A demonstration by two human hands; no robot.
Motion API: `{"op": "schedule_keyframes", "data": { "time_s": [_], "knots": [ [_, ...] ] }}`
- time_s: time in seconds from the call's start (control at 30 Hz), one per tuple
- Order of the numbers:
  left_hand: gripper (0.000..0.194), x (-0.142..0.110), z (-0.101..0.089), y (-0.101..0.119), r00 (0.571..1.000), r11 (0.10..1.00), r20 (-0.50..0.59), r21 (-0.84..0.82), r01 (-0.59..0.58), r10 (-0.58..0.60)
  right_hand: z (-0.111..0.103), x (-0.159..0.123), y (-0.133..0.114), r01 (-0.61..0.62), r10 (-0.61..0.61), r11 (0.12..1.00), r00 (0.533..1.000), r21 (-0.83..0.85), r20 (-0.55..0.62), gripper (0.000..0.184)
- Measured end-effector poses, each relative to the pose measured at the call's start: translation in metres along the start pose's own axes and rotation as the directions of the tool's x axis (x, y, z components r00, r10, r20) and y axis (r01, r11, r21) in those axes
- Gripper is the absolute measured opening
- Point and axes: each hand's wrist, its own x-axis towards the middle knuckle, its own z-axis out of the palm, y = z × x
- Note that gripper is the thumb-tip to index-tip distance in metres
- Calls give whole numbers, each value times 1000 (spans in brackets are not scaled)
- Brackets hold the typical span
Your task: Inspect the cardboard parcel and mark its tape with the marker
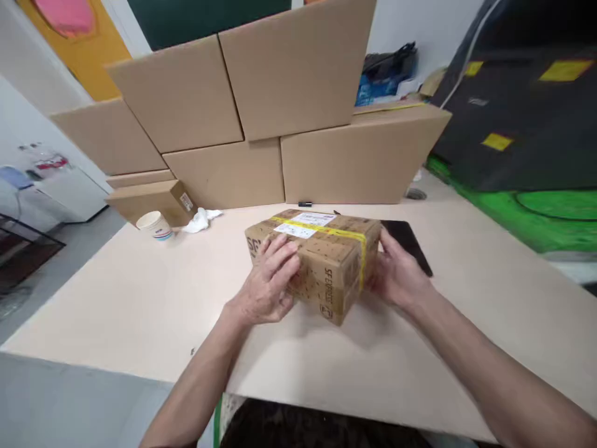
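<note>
A small brown cardboard parcel [329, 258] with yellow tape and a white label stands on the pale table [140, 298], turned corner-first toward me. My left hand [270, 283] presses its fingers against the parcel's left front face. My right hand [396, 274] grips the right side, fingers curled round the edge. Both hands hold the parcel between them.
A black flat object [410, 242] lies just behind my right hand. Large cardboard boxes [261, 106] are stacked along the table's far edge. A paper cup [156, 225] and a crumpled white tissue [200, 219] lie at the left back. A green and black surface [527, 205] is on the right.
</note>
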Motion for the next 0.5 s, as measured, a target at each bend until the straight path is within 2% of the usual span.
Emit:
{"op": "schedule_keyframes", "data": {
  "time_s": [0.1, 0.2, 0.33, 0.43, 0.5],
  "knots": [
    [94, -1, 3, 1, 998, 998, 43, 47, -50, 48, -12, 7, -8, 53, -50, 997, 997, -62, 52, 51],
    [84, -1, 5, 3, 995, 992, 83, 108, -67, 58, -16, 8, -12, 43, -35, 991, 997, -125, 65, 58],
    [85, -4, 15, 5, 997, 988, 70, 149, -48, 38, -7, 6, -8, 39, -37, 992, 999, -123, 13, 45],
    [87, -11, 25, 3, 995, 988, -38, 128, 92, -87, 6, 3, -2, 152, -154, 984, 988, -97, -13, 37],
    [83, -16, 28, 1, 950, 956, -116, 20, 294, -290, 12, 0, 3, 260, -263, 960, 965, -106, -13, 36]
  ]
}}
